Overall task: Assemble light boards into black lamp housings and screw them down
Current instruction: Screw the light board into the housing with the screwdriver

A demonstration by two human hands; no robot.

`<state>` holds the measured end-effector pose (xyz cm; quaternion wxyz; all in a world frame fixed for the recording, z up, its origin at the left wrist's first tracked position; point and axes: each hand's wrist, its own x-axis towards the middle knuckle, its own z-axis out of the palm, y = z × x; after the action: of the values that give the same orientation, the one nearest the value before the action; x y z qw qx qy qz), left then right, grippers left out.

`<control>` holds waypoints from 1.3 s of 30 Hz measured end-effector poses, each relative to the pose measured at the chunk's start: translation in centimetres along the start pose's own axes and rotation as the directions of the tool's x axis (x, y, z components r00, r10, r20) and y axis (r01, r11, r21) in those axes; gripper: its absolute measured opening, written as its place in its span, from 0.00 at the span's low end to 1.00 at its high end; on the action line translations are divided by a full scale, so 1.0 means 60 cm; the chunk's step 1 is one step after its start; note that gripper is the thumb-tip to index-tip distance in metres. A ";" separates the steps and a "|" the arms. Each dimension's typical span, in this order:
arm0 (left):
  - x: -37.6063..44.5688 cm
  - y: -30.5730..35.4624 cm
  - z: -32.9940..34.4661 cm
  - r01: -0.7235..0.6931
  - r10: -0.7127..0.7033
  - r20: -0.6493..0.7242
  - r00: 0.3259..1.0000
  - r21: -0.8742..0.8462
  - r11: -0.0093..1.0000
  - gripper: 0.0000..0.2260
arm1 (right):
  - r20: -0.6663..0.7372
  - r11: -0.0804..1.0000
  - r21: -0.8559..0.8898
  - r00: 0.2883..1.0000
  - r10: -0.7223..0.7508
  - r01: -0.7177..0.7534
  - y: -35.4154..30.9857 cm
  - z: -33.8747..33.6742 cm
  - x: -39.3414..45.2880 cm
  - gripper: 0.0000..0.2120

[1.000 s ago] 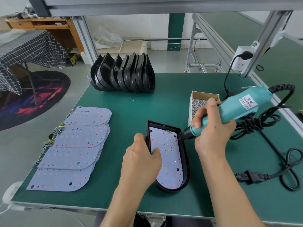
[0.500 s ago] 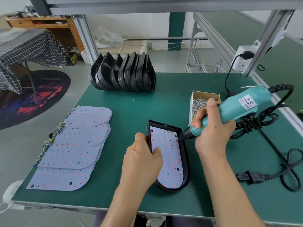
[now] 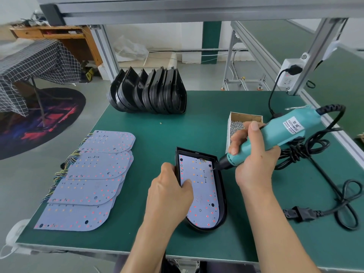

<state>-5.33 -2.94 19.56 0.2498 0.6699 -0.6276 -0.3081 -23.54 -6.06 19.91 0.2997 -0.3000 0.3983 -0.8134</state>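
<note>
Housing (image 3: 221,192), black and D-shaped, lies open side up near the middle of the green tabletop (image 3: 197,125), with a pale light board (image 3: 201,196) seated inside it. The left hand (image 3: 170,192) grips the housing's left wall, fingers curled over the rim and the thumb pressing down on the board. The right hand (image 3: 254,162) is wrapped around a teal screwdriver (image 3: 275,134), its fingers closed on the body; the tool slants down to the left and its tip touches the board near the upper right edge. Just behind that hand sits a small cardboard box (image 3: 236,116) holding screws (image 3: 235,126). The driver's black cord (image 3: 315,152) coils in a heap to the right, and a loose plug (image 3: 299,213) lies on the tabletop nearer the front edge. To the left, spare boards (image 3: 88,186) are fanned out in an overlapping row, coloured wires (image 3: 65,168) trailing off their left side. At the back, a row of empty housings (image 3: 149,93) stands on edge, packed together. A white socket (image 3: 289,75) hangs on the frame post at the right, with a plug in it.
</note>
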 end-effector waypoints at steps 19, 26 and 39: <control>0.005 -0.012 0.008 0.018 -0.016 0.028 0.999 -0.095 0.995 0.08 | -0.216 0.964 -0.049 0.945 0.244 -0.260 -0.104 -0.015 0.002 0.13; -0.005 -0.015 0.003 -0.069 0.064 -0.032 0.997 -0.206 0.976 0.09 | -0.257 0.804 -0.259 0.840 0.477 -0.536 -0.089 -0.089 -0.031 0.03; -0.046 -0.006 -0.050 -0.209 0.119 -0.186 0.975 -0.601 0.771 0.10 | -0.315 0.375 -0.842 0.917 0.243 -0.388 -0.059 -0.073 -0.075 0.37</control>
<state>-2.98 -0.31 21.64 0.5233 0.5136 -0.5297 -0.4264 -24.72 1.07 19.49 0.2181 -0.2729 0.8343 -0.4264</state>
